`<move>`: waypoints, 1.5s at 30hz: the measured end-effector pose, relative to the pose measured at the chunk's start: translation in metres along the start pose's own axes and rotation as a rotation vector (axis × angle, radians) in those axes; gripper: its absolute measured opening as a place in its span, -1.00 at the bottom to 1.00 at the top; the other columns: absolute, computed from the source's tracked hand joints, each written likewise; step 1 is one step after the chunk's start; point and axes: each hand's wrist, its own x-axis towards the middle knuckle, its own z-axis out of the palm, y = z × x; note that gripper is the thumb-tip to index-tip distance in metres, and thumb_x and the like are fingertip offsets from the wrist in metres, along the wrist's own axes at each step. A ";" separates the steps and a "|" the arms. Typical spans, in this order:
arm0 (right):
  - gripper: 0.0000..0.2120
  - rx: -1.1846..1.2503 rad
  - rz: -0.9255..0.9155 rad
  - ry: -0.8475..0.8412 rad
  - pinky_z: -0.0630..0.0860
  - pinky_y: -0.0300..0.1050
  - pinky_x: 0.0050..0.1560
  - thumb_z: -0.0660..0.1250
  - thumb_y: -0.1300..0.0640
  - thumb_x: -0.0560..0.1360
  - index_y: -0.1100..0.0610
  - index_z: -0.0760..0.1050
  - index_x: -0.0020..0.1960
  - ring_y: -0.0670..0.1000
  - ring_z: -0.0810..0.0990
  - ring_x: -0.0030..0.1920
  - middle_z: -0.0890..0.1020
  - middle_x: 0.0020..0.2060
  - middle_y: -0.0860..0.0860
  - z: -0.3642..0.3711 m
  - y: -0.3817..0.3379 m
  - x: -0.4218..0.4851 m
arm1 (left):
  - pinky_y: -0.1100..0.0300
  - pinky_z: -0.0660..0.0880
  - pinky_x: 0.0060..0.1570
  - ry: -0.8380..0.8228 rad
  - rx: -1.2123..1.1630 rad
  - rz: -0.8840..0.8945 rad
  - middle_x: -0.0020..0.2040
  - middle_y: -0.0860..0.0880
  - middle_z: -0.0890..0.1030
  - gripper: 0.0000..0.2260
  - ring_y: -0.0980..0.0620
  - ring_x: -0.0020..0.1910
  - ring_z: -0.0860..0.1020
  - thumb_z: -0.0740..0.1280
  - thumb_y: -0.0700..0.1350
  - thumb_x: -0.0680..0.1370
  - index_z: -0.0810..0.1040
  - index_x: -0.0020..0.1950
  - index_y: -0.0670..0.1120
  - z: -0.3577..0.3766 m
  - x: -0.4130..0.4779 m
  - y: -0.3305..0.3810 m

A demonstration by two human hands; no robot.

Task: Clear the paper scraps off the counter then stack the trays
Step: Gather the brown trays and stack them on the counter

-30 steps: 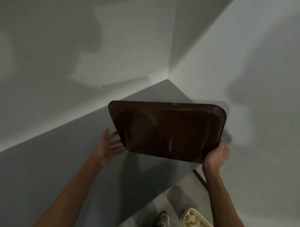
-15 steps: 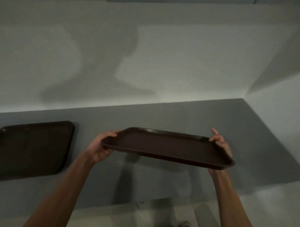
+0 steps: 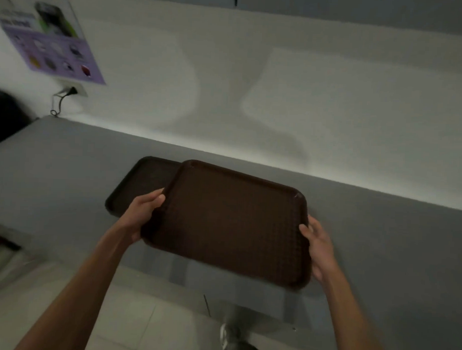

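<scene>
Two hands are seen: the left hand [image 3: 145, 211] and right hand [image 3: 319, 248] are clasped on the short edges of one brown tray [image 3: 228, 224] — rounded-cornered, waffle-textured. It is held above the smooth grey tabletop [image 3: 379, 245], overlapping a second tray [image 3: 143, 182] lying flat further left.

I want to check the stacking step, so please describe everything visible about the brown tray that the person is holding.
The held tray is dark brown, rectangular with rounded corners and a raised rim; its inner face shows a fine grid texture and looks like plastic. It is empty and face up, tilted slightly. The left hand grips its left short edge, the right hand its right one. It overlaps a second brown tray lying on the grey counter; whether they touch cannot be told.
</scene>
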 end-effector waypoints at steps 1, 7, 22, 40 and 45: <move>-0.69 -0.023 -0.013 0.025 0.56 0.15 0.34 0.31 0.22 0.69 0.04 0.57 0.40 0.12 0.66 0.31 0.70 0.27 0.05 0.022 0.007 0.007 | -0.06 0.52 0.33 0.074 0.038 0.028 0.20 -0.12 0.69 -0.74 -0.06 0.17 0.66 0.28 -0.17 0.69 0.60 0.36 -0.04 -0.017 0.012 -0.007; -0.79 -0.251 -0.110 0.254 0.63 0.02 0.24 0.43 0.24 0.62 -0.01 0.65 0.18 -0.03 0.72 0.08 0.75 0.05 -0.01 0.131 0.054 0.060 | -0.04 0.60 0.20 0.427 0.310 0.124 0.05 -0.06 0.73 -0.77 -0.06 0.09 0.68 0.48 -0.07 0.58 0.70 0.20 -0.11 -0.098 0.067 -0.032; -0.66 -0.784 -0.204 0.375 0.46 -0.11 0.22 0.41 0.22 0.61 0.08 0.61 0.38 0.02 0.52 0.07 0.65 0.00 0.09 0.272 0.121 0.152 | -0.07 0.57 0.25 0.370 0.839 0.018 0.15 -0.16 0.72 -0.57 -0.22 0.17 0.66 0.31 -0.35 0.53 0.65 0.35 -0.09 -0.193 0.209 -0.042; -0.42 -1.009 0.077 0.369 0.52 0.21 0.26 0.08 0.10 0.74 -0.07 0.00 0.72 0.37 0.54 0.25 0.59 0.25 0.23 0.296 0.149 0.131 | -0.08 0.52 0.31 0.089 0.963 0.049 0.18 -0.23 0.69 -0.51 -0.29 0.21 0.63 0.34 -0.27 0.58 0.49 0.51 -0.01 -0.235 0.269 -0.078; -0.33 -0.920 0.095 0.449 0.47 0.06 0.26 0.16 0.23 0.70 0.04 -0.02 0.73 0.17 0.47 0.09 0.50 0.29 0.23 0.288 0.153 0.091 | -0.08 0.52 0.29 0.027 1.019 -0.001 0.22 -0.28 0.66 -0.60 -0.32 0.23 0.60 0.33 -0.19 0.61 0.53 0.47 -0.09 -0.229 0.278 -0.084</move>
